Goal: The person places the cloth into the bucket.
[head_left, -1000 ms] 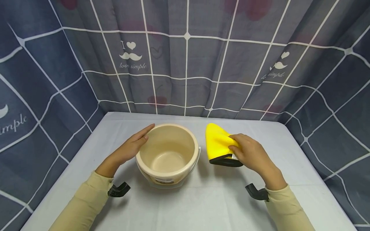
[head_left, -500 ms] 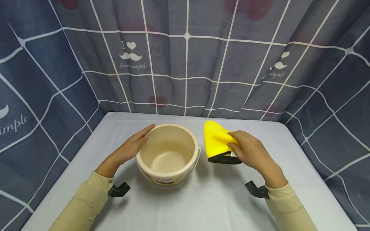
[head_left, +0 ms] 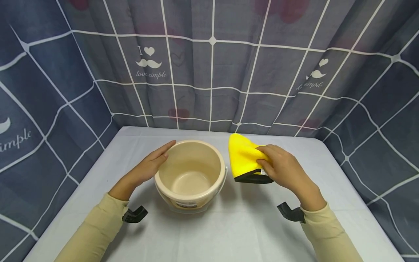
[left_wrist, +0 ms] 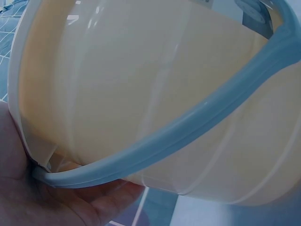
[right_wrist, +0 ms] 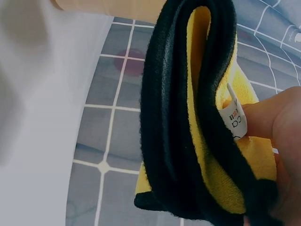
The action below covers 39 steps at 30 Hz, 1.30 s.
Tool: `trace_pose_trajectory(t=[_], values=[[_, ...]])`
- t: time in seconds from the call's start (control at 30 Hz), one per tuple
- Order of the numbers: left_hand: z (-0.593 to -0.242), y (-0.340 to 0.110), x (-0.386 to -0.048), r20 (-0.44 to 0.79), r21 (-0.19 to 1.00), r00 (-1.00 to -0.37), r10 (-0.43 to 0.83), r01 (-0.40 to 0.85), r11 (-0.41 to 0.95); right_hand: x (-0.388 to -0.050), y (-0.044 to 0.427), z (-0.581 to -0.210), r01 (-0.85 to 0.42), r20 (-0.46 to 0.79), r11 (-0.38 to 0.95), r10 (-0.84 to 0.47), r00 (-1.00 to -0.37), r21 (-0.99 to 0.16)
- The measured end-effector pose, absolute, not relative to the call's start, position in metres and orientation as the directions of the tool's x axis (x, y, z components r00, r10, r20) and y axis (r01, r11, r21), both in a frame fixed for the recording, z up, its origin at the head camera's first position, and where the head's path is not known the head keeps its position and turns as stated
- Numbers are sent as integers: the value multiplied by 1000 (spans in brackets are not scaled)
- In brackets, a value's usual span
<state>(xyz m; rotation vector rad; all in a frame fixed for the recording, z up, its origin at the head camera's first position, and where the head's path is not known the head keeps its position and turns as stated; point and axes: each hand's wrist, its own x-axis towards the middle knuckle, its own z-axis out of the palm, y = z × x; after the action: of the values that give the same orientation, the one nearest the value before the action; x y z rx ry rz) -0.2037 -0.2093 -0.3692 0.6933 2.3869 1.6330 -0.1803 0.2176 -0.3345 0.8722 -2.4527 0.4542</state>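
Note:
A cream bucket (head_left: pixel 190 182) stands upright on the table, its inside bare. My left hand (head_left: pixel 144 170) rests against its left rim with long, nearly straight fingers; in the left wrist view the hand (left_wrist: pixel 70 197) lies by the bucket wall (left_wrist: pixel 122 84) and the end of the handle (left_wrist: pixel 155 141). To the right of the bucket, my right hand (head_left: pixel 285 170) pinches a folded yellow cloth (head_left: pixel 243 156) with black edging, held above the table and apart from the bucket. The right wrist view shows the cloth's layered black edge (right_wrist: pixel 164 117) and a white tag (right_wrist: pixel 234 117) by the thumb.
A white cloth covers the table (head_left: pixel 235 233). Dark checked curtains (head_left: pixel 229 72) hang behind the table and along both sides. A black mount sits at each wrist, the left one (head_left: pixel 135 214) near the bucket's lower left and the right one (head_left: pixel 290 212) below the cloth.
The right hand has shifted slightly left and away from me with the yellow cloth, bringing it a little closer to the bucket. The left hand and the bucket stay in place.

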Motion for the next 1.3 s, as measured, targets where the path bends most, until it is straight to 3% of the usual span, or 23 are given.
trace_pose_trajectory(t=[1.3], values=[[-370,-209,-204,120,914,-876,467,281,292,-185,205,-317,-695,557,708,-530,-640,-126]])
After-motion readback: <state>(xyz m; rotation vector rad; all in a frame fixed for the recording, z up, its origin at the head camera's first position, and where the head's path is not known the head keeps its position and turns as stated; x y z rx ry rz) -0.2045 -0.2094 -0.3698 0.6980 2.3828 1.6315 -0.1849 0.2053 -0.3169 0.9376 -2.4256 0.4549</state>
